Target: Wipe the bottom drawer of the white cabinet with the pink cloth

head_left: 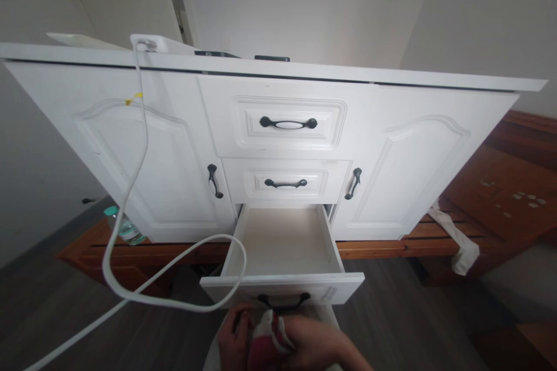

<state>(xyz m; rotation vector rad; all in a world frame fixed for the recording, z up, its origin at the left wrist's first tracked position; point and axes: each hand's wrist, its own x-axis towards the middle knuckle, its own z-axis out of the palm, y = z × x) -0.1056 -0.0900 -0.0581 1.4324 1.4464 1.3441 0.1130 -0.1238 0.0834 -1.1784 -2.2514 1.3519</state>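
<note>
My left hand and my right hand are together at the bottom edge, both gripping a bunched red and white cloth. They sit just below the front of the open bottom drawer, close to its black handle. The drawer is pulled out and its inside looks bare. Above it are two shut drawers in a white cabinet.
A white cable hangs from the cabinet top and loops down across the drawer's left corner to the floor. A plastic bottle stands on the wooden base at left. A white cloth drapes over the wooden platform at right.
</note>
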